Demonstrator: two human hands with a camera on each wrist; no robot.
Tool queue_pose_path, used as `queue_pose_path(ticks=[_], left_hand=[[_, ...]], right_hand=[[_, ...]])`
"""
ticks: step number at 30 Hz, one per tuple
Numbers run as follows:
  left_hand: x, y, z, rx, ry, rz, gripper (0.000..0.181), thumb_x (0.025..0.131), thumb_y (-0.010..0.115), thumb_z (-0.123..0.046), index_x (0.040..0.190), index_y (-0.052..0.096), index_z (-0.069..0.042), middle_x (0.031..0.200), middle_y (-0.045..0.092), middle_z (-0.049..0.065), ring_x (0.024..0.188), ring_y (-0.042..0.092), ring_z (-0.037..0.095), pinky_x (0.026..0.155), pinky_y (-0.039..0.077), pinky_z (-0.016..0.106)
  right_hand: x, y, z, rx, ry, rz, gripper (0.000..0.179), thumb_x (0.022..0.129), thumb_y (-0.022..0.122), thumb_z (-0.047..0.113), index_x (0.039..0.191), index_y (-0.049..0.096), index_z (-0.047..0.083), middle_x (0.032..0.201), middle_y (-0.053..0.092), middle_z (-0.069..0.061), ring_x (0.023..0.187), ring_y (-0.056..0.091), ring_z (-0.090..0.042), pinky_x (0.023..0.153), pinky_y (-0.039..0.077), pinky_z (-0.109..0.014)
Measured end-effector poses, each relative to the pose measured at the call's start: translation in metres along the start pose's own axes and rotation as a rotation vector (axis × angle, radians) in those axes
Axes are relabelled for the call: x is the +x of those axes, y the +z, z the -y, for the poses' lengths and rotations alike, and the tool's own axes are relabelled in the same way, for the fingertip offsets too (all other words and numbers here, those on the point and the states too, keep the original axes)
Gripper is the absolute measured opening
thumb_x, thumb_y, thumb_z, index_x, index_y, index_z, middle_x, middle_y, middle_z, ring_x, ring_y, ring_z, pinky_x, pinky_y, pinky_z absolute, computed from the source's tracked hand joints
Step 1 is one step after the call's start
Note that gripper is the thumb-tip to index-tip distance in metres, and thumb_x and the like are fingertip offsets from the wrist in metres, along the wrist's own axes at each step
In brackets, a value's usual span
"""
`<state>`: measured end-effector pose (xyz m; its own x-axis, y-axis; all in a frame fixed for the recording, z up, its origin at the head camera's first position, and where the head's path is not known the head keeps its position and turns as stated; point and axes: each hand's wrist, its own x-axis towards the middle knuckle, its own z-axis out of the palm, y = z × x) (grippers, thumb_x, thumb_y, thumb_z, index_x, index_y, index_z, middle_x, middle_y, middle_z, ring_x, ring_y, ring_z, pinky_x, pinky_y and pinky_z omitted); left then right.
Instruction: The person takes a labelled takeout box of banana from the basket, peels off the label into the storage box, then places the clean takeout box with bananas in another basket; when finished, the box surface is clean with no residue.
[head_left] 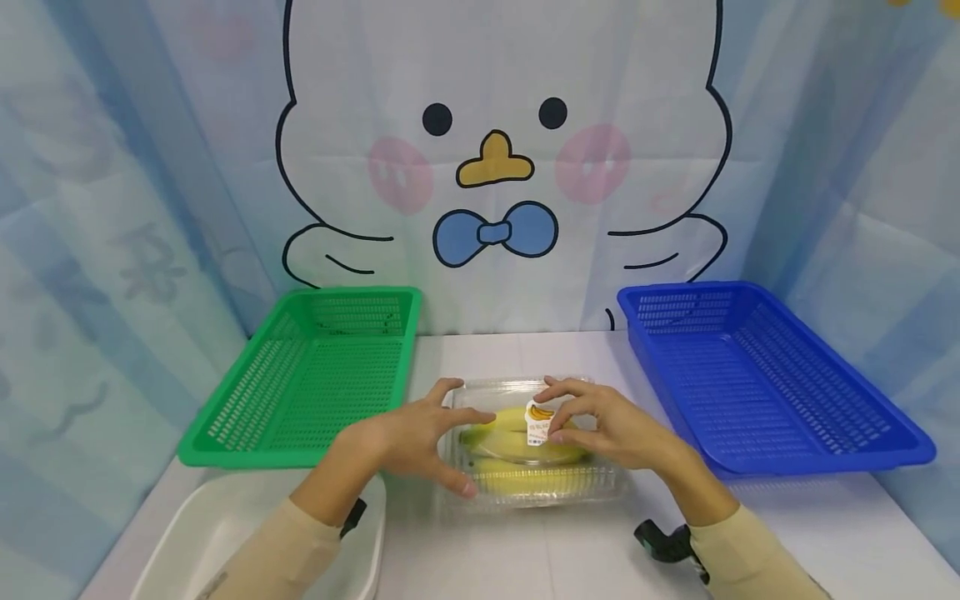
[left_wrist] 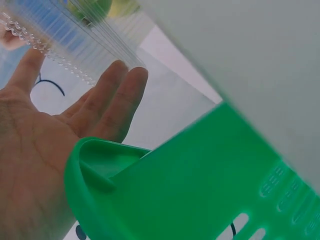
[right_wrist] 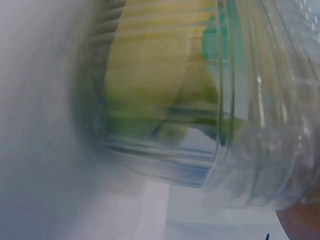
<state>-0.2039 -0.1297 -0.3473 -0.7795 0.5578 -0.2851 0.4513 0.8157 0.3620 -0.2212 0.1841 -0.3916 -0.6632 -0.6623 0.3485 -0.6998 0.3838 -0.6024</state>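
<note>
A clear plastic clamshell box (head_left: pixel 517 487) of yellow bananas (head_left: pixel 517 448) with greenish ends sits on the white table, its lid down. My left hand (head_left: pixel 408 433) has its fingers spread over the box's left side; in the left wrist view, fingertips (left_wrist: pixel 117 70) meet the ribbed plastic edge. With thumb and index finger, my right hand (head_left: pixel 611 425) pinches the right edge of a small white label (head_left: pixel 537 423) printed with bananas, at the lid. The right wrist view shows the box wall (right_wrist: pixel 170 165) close up and blurred, bananas (right_wrist: pixel 150 65) behind it.
A green basket (head_left: pixel 408 350) stands at the back left, a blue basket (head_left: pixel 645 367) at the back right. Near the left forearm is a white tub (head_left: pixel 375 533), partly covered by the sleeve. A printed curtain (head_left: pixel 495 308) hangs behind the table (head_left: pixel 480 550).
</note>
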Motion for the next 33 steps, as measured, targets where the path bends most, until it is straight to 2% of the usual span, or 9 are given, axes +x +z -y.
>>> queue_pose_path(ticks=[7, 14, 20, 23, 27, 33], left_hand=[[0.0013, 0.0007, -0.0004, 0.003, 0.032, -0.015, 0.090, 0.076, 0.081, -0.067, 0.154, 0.043, -0.045, 0.171, 0.008, 0.007, 0.143, 0.042, 0.037, 0.103, 0.048, 0.059], [0.0020, 0.0012, -0.0007, 0.004, 0.020, -0.017, 0.090, 0.075, 0.082, -0.067, 0.154, 0.043, -0.045, 0.171, 0.009, 0.007, 0.143, 0.042, 0.038, 0.103, 0.048, 0.060], [0.0014, 0.0017, -0.0006, -0.007, 0.024, -0.018, 0.094, 0.075, 0.082, -0.067, 0.155, 0.039, -0.046, 0.171, 0.009, 0.007, 0.141, 0.045, 0.038, 0.101, 0.050, 0.058], [0.0004, 0.0023, 0.0005, -0.007, 0.033, -0.021, 0.098, 0.074, 0.082, -0.067, 0.157, 0.033, -0.047, 0.170, 0.010, 0.007, 0.136, 0.050, 0.037, 0.098, 0.051, 0.057], [-0.0005, 0.0028, 0.0023, -0.012, 0.048, -0.025, 0.101, 0.074, 0.083, -0.067, 0.157, 0.028, -0.048, 0.170, 0.010, 0.007, 0.136, 0.049, 0.037, 0.097, 0.052, 0.057], [-0.0022, 0.0015, 0.0028, -0.017, 0.047, -0.025, 0.101, 0.074, 0.083, -0.066, 0.157, 0.028, -0.048, 0.170, 0.009, 0.007, 0.138, 0.047, 0.038, 0.098, 0.051, 0.058]], right_hand=[[-0.0001, 0.0009, 0.0016, 0.001, 0.026, -0.005, 0.012, 0.097, 0.072, 0.014, 0.091, 0.073, 0.024, 0.135, 0.064, -0.006, 0.145, 0.043, -0.042, 0.113, 0.034, -0.067], [0.0009, 0.0023, 0.0018, 0.010, 0.028, 0.012, 0.010, 0.098, 0.070, 0.013, 0.092, 0.074, 0.021, 0.136, 0.063, -0.008, 0.145, 0.040, -0.045, 0.115, 0.028, -0.070], [0.0011, 0.0026, 0.0028, 0.025, 0.036, 0.006, 0.011, 0.099, 0.069, 0.013, 0.092, 0.072, 0.022, 0.137, 0.063, -0.005, 0.145, 0.042, -0.043, 0.115, 0.031, -0.066], [0.0010, 0.0038, 0.0030, 0.030, 0.041, -0.002, 0.010, 0.099, 0.069, 0.015, 0.093, 0.072, 0.022, 0.139, 0.061, -0.005, 0.142, 0.046, -0.039, 0.113, 0.037, -0.064], [0.0008, 0.0060, 0.0031, 0.031, 0.042, -0.025, 0.009, 0.100, 0.068, 0.016, 0.093, 0.071, 0.021, 0.144, 0.055, -0.006, 0.136, 0.051, -0.038, 0.107, 0.043, -0.062], [0.0012, 0.0084, 0.0035, 0.053, 0.059, -0.034, 0.008, 0.101, 0.067, 0.016, 0.095, 0.070, 0.020, 0.149, 0.050, -0.013, 0.137, 0.048, -0.042, 0.107, 0.042, -0.064]])
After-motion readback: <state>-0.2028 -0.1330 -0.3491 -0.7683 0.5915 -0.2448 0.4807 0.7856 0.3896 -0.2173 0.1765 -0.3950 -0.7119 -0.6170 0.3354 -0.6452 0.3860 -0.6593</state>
